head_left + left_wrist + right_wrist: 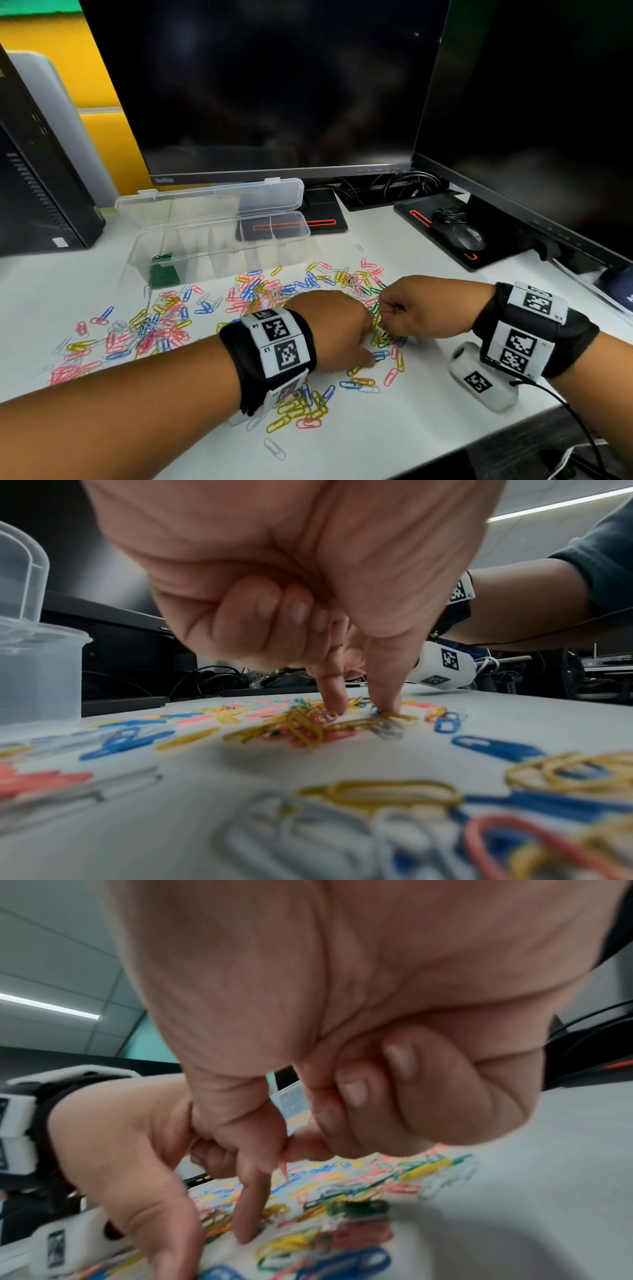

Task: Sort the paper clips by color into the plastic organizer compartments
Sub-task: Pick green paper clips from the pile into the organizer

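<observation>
Loose paper clips in pink, yellow, blue, green and white lie spread over the white table. The clear organizer stands at the back left with its lid up, and green clips fill its leftmost compartment. My left hand rests thumb and index tip on the pile, a little apart, other fingers curled. Just to its right, my right hand pinches a thin pink clip between thumb and index, above the clips.
Two dark monitors stand behind. A black mouse lies on a monitor base at the back right. A black computer tower is at the left. The table's front edge runs close below my right wrist.
</observation>
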The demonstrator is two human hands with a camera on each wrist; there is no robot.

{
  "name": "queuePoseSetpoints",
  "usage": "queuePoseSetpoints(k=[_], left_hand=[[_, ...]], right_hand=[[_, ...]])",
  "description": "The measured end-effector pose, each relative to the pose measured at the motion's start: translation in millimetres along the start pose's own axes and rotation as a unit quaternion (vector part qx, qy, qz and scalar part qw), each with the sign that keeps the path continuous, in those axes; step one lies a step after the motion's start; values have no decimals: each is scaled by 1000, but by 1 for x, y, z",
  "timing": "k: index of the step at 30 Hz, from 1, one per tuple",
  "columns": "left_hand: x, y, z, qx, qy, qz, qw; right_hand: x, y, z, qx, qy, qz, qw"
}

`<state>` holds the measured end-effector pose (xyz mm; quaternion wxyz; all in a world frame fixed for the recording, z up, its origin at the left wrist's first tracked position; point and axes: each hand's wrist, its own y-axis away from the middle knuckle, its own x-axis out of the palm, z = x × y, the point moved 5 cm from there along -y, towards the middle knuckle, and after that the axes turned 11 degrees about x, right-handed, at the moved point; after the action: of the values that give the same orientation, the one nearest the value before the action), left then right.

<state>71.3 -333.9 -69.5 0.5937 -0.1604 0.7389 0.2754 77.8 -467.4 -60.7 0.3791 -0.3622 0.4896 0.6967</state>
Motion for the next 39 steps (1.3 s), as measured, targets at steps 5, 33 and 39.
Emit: queuePoseSetpoints(k=[5,33,39], left_hand=[[-1,0,1,21,36,-3,999],[14,4,-5,25,-57,53,997],[-15,12,20,-18,102,-13,995]], right_hand=[[-7,-1,-10,12,37,-41,998],[-18,-3,-19,-14,64,-103,993],[-2,-16,-14,-6,81,-54,995]])
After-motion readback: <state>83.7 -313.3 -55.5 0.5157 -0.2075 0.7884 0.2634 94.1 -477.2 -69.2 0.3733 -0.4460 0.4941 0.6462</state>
